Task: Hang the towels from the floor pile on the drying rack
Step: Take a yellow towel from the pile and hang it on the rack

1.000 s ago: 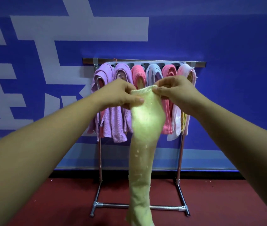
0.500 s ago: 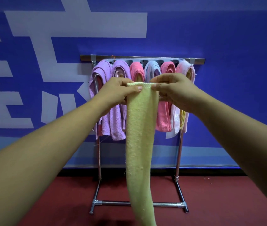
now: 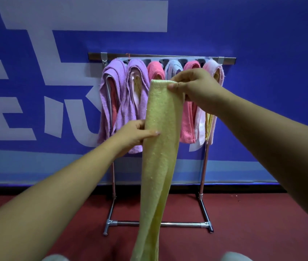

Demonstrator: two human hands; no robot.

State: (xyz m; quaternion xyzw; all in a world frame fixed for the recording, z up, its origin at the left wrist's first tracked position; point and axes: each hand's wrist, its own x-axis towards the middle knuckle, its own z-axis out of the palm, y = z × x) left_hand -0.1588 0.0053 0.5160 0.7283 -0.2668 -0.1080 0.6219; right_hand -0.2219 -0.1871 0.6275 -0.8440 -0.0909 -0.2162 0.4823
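Several towels (image 3: 136, 87) already draped over the drying rack (image 3: 226, 60); yellow towel (image 3: 160, 147) not yet hung, dangling in front, top edge pinched in right grip (image 3: 196, 87), side clasped by left grip (image 3: 132, 134)

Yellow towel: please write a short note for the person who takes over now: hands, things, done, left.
Right hand pinches the top edge of the yellow towel; left hand grips its left edge lower down.
The towel hangs in front of the drying rack, not yet on it.
Done: several hung towels fill the bar.
Left: drape this one over the bar. The floor pile is out of view.
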